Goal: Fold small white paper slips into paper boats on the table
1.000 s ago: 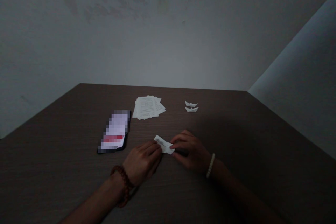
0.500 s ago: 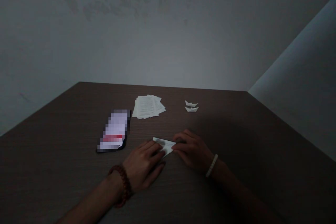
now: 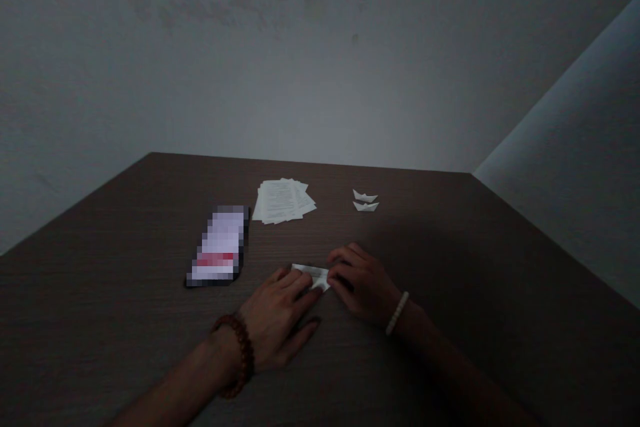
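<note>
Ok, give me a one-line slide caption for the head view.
Two hands, left and right, press a small folded paper near two paper boats.

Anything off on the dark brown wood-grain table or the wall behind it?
Nothing spilled that I can see. The pile of white printed sheets toward the back of the table is askew, corners sticking out at different angles. The grey wall has dark, blotchy patches upper left, possibly damp or worn paint.
</note>
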The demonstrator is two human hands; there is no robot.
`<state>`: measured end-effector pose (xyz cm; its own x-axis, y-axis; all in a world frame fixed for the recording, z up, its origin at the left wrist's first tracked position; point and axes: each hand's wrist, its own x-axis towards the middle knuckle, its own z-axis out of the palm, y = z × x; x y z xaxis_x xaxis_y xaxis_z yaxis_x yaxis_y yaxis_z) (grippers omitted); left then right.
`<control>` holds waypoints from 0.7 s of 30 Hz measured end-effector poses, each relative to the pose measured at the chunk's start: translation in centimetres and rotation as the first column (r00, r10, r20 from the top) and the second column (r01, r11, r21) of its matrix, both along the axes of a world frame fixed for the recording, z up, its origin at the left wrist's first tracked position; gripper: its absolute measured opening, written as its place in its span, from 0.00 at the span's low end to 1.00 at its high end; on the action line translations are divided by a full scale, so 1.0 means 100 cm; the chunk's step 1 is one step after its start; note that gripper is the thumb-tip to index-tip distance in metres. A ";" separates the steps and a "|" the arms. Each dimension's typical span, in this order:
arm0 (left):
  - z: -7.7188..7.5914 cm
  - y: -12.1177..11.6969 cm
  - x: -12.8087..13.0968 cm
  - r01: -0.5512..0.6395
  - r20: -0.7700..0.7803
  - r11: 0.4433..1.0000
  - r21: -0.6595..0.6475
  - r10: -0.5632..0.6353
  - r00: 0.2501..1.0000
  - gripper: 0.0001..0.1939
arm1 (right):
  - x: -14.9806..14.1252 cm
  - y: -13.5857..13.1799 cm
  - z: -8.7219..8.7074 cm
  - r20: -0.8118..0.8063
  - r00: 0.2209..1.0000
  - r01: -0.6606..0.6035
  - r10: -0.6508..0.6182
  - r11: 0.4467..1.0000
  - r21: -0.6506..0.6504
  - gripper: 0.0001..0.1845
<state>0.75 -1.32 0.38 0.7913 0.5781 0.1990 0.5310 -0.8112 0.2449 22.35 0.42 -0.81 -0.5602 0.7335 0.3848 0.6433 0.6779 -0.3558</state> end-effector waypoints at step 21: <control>0.011 -0.004 0.005 -0.020 -0.083 0.999 0.049 0.024 0.996 0.23 | 0.011 -0.007 0.004 -0.027 1.000 -0.008 0.009 0.998 0.060 0.03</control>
